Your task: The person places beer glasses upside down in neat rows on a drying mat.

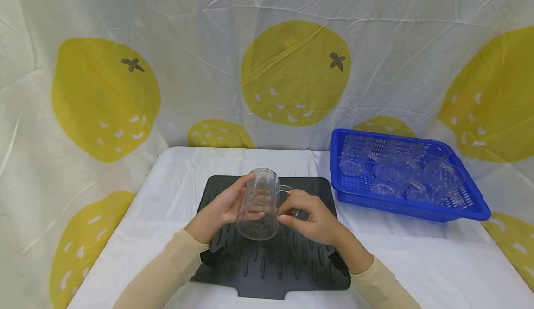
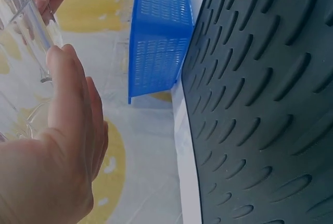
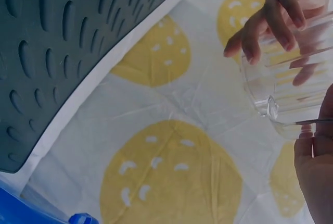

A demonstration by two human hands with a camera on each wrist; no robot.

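Note:
A clear ribbed glass mug [image 1: 259,203] is held tilted above the black ridged mat [image 1: 288,258], its mouth turned toward me. My left hand [image 1: 223,207] cups the mug's left side with fingers curled round it. My right hand [image 1: 306,216] pinches the mug's handle on the right side. In the left wrist view the left hand [image 2: 67,146] lies against the glass mug [image 2: 26,31]. The right wrist view shows the glass mug [image 3: 291,78] with left fingers [image 3: 270,18] wrapped over its wall.
A blue perforated basket [image 1: 471,207] with several clear glass mugs [image 1: 400,170] stands at the right back of the white table [image 1: 438,262]. A white cloth with yellow fruit prints [image 1: 292,68] hangs behind and at both sides.

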